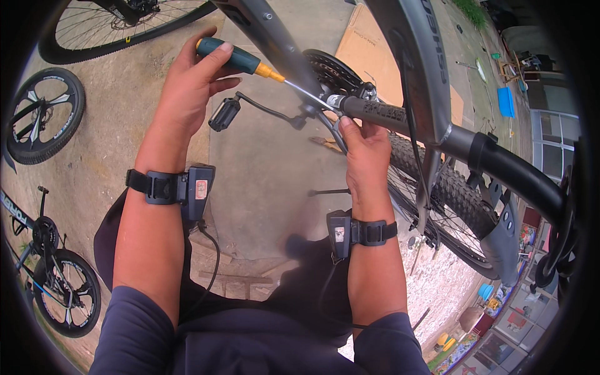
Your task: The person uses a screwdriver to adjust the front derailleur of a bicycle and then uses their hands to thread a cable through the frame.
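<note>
One screwdriver (240, 59), green handle with a yellow collar and a bare steel shaft, is clamped in the left hand (190, 84); its tip meets the grey bicycle frame (412, 62) near the crank, just above the right hand (362, 147). The right hand's fingers are curled against the chainstay tube (375, 112) beside the shaft tip; whether they fully close around it cannot be told. One crank arm (265, 109) with one black pedal (224, 114) juts left of the frame. One knobby rear tyre (453, 187) with spokes sits under the frame at right. Two black wrist-worn devices: one on the left wrist (187, 186), one on the right (350, 232), each with a trailing cable. Three further bicycle wheels are visible: one at top left (119, 25), one lying at left (44, 115), one at lower left (65, 294). One flat cardboard sheet (369, 47) lies on the concrete floor (262, 187). No container contents can be made out.
</note>
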Available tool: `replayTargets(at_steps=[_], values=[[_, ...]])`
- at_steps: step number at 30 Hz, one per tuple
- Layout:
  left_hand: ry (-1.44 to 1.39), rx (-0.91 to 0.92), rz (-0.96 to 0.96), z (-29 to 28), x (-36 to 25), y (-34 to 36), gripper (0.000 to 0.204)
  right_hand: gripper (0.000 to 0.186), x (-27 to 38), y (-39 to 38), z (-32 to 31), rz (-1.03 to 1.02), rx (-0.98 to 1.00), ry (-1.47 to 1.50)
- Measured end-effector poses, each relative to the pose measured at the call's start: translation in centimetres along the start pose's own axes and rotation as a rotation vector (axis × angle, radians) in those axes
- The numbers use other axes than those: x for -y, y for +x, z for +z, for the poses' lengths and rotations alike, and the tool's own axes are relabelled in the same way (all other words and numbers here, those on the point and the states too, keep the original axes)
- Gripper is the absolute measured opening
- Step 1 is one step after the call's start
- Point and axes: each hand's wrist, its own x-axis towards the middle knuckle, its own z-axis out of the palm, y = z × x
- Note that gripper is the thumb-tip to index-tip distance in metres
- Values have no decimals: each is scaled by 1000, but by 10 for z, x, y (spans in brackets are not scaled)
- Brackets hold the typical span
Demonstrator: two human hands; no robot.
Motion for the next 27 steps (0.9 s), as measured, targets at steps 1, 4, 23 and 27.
replayTargets(at_steps=[1,4,23,27], values=[[-42,16,8,-2,0,1,66,38,2,-1,2,25,-5,1],[-63,33,4,-2,-1,0,65,38,1,0,-1,13,18,5],[19,-119,-37,-2,2,-5,57,38,-1,0,-1,12,5,-12],[76,-179,11,1,-12,-10,49,38,-8,4,-4,-32,-6,-108]])
